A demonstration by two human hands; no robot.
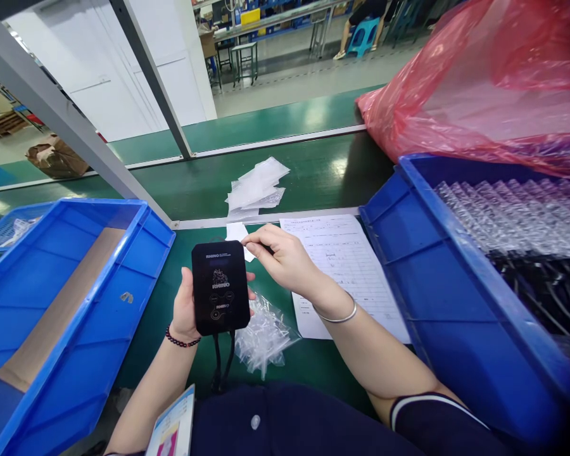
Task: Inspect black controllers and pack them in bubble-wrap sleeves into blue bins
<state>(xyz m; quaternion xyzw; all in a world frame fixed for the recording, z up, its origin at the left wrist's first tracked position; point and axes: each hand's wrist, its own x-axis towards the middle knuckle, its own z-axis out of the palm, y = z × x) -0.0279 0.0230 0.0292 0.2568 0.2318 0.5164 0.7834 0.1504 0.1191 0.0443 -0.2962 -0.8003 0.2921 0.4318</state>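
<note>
A black rectangular RHINO controller box [221, 288] faces me, with white logos and button markings on its front and black cables [224, 358] hanging from its lower edge. My left hand [186, 310] is wrapped round it from behind, thumb at the left side and fingertips showing at the right. At the box's upper right corner, my right hand [278, 256] has thumb and forefinger pinched together. What lies between those fingertips, if anything, is too small to make out. Below the hands is a pile of crumpled clear plastic film [265, 335]. Behind the box lies a small white paper [238, 233].
A printed form [342, 272] lies right of the hands. White plastic sleeves [259, 183] rest beyond the ledge. Blue bins stand left [137, 253] and right [389, 234]; the right one holds bubble-wrapped items [517, 215] and cables, beneath a red plastic bag [456, 95]. A metal post [99, 139] rises at left.
</note>
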